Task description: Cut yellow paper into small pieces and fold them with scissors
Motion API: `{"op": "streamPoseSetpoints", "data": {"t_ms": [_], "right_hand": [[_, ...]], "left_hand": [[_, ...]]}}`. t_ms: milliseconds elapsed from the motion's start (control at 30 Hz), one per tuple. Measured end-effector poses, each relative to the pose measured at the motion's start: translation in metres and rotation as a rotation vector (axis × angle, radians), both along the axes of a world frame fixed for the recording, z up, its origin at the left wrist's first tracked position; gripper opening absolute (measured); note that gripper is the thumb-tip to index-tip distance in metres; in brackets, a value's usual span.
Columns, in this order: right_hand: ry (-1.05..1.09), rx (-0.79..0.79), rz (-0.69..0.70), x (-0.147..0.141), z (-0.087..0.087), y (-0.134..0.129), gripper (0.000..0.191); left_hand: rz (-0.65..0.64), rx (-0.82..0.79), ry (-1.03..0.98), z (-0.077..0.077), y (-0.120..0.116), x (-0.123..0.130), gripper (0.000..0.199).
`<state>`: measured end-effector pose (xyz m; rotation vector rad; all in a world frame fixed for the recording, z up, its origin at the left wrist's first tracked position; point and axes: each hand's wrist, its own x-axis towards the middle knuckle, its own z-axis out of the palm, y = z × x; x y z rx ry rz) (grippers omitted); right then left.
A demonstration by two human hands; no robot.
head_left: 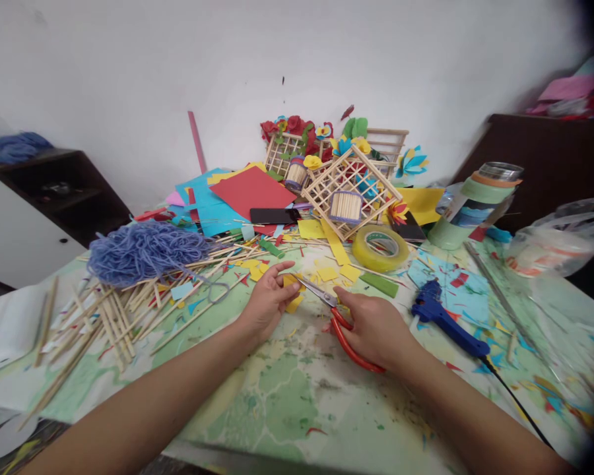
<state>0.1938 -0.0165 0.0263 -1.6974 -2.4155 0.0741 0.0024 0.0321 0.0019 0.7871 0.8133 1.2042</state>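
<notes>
My left hand (271,298) pinches a small yellow paper piece (291,282) between thumb and fingers, near the middle of the table. My right hand (376,328) is wrapped round the red handles of the scissors (344,330). The metal blades point up and left, their tips at the yellow paper beside my left fingertips. Several cut yellow squares (327,273) lie just beyond both hands. A roll of yellowish tape (380,248) rests behind my right hand.
Blue yarn (146,252) and wooden sticks (113,323) cover the left side. Behind are coloured sheets (252,192), a black phone (275,216) and a stick lattice (349,191) with paper flowers. To the right are a blue glue gun (448,320) with its cord and a green bottle (470,208).
</notes>
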Motion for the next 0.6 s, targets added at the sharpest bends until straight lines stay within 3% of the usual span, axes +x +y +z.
{"op": "streamPoseSetpoints", "data": {"t_ms": [600], "right_hand": [[-0.012, 0.014, 0.018, 0.0011, -0.0002, 0.0007, 0.056]], "left_hand": [[0.015, 0.08, 0.095, -0.0011, 0.0037, -0.0032, 0.054]]}}
